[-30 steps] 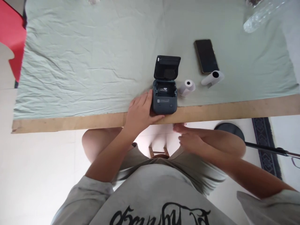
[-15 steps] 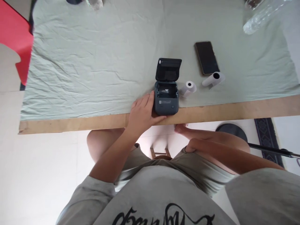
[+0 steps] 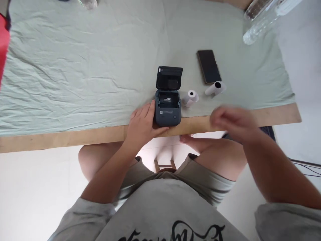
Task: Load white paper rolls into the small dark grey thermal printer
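A dark blue-grey printer [image 3: 168, 117] sits at the table's front edge with its black lid [image 3: 169, 77] raised and its compartment exposed. My left hand [image 3: 142, 122] rests against the printer's left side, its thumb along the front and its other fingers extended. Just right of the printer stands a small white paper roll [image 3: 191, 98]. Farther right, another white roll [image 3: 215, 88] lies by the lower end of a dark phone [image 3: 209, 66]. My right hand [image 3: 234, 122] is over the front edge, blurred by motion, its fingers too smeared to read.
A pale green cloth [image 3: 112, 50] covers the table, with a wooden strip [image 3: 105, 132] along its front. Clear bottles [image 3: 255, 33] lie at the back right, and a glass object [image 3: 89, 4] is at the back left. Something red [image 3: 3, 43] stands at the far left.
My right hand has risen from my lap to the table's front edge, right of the rolls. My left hand has stayed at the printer. The whole view has shifted slightly.
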Available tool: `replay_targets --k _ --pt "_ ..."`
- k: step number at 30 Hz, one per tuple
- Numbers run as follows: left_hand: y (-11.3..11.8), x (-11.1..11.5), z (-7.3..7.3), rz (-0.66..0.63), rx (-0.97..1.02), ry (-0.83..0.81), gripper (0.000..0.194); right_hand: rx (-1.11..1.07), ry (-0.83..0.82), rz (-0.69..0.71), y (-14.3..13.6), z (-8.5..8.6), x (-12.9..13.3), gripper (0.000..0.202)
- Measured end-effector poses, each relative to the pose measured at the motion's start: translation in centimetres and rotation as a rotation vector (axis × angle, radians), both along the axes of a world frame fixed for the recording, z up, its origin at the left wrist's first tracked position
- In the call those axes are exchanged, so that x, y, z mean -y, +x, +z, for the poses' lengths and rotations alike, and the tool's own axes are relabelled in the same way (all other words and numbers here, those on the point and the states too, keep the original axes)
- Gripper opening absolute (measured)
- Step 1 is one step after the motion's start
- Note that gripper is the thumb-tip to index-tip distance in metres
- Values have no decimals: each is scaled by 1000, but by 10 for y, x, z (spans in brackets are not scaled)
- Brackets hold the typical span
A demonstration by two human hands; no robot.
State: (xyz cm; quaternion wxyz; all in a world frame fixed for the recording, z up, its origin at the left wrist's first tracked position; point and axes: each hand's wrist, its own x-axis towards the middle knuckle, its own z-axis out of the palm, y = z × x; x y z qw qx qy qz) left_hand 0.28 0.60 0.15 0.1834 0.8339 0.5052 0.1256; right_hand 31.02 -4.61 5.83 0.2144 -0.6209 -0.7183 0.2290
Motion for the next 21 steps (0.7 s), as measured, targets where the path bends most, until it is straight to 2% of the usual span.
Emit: replay_targets --k 2,3,4,5,8,11,14,17,19,21 --pt "0 -1 -1 -3 4 4 103 -19 370 -393 18 -5 -30 8" --pt "0 -1 -1 -4 5 7 103 -40 477 -518 24 -14 -44 21" --pt "-1 -1 -2 -4 4 12 102 -71 466 -532 28 -24 -56 39" --pt "-1 -1 -3 -2 1 19 102 -78 433 -515 30 -36 -66 49" --pt "-2 -1 -5 -7 -9 40 102 -23 396 -503 29 -66 -80 57" --pt "-3 -2 -7 -20 -7 58 101 14 375 -473 26 -80 -81 54" --pt "-4 -2 -8 -30 -2 65 101 17 334 -501 25 -80 -81 38" --pt "-4 -3 -9 -34 5 64 101 29 329 -558 23 -72 -80 27" --pt "-5 -3 -9 -34 11 63 101 58 331 -464 18 -61 -76 22" --pt "-4 -2 -8 -37 16 57 101 107 309 -257 6 -47 -68 20"
